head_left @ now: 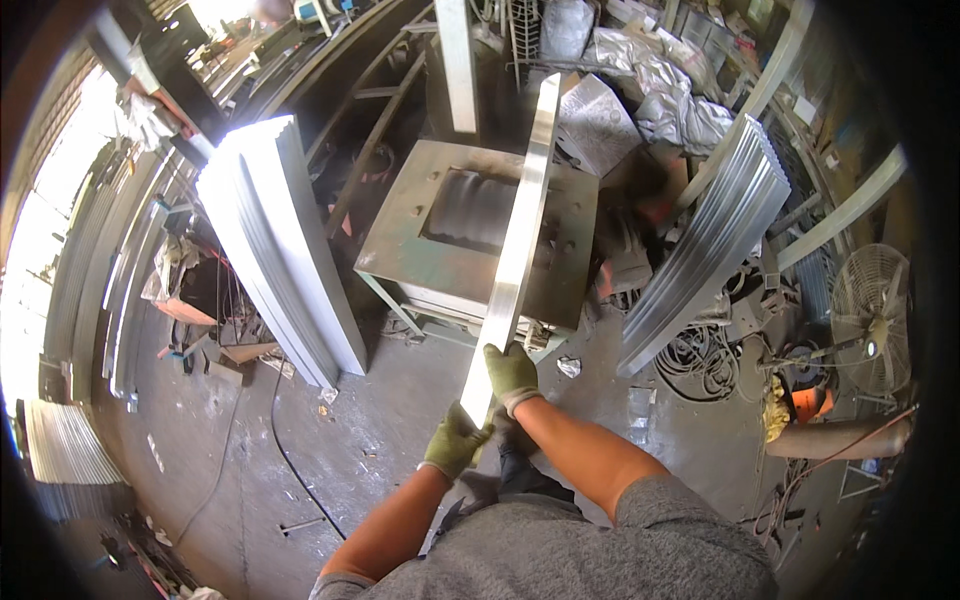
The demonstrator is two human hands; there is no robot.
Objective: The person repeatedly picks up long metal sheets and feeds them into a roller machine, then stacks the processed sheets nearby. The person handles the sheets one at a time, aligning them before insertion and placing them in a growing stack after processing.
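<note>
A long, shiny metal bar (517,240), flat-sided like a rectangular tube, slants up and away from me over a worn metal machine table (397,235). Its near end is in my gloved hands. My left hand (455,441), in a green glove, is closed round the bar close to that end. Just above it, my right hand (511,376), gloved the same, grips the bar's right side. The table has a dark rectangular opening (468,208) in its top, partly covered by the bar. Whether the bar rests on the table I cannot tell.
A stack of pale metal profiles (275,240) leans upright left of the table, and a ribbed grey stack (715,235) leans at its right. A standing fan (872,320) and coiled cables (697,360) are farther right. A black cable (283,440) crosses the floor at left.
</note>
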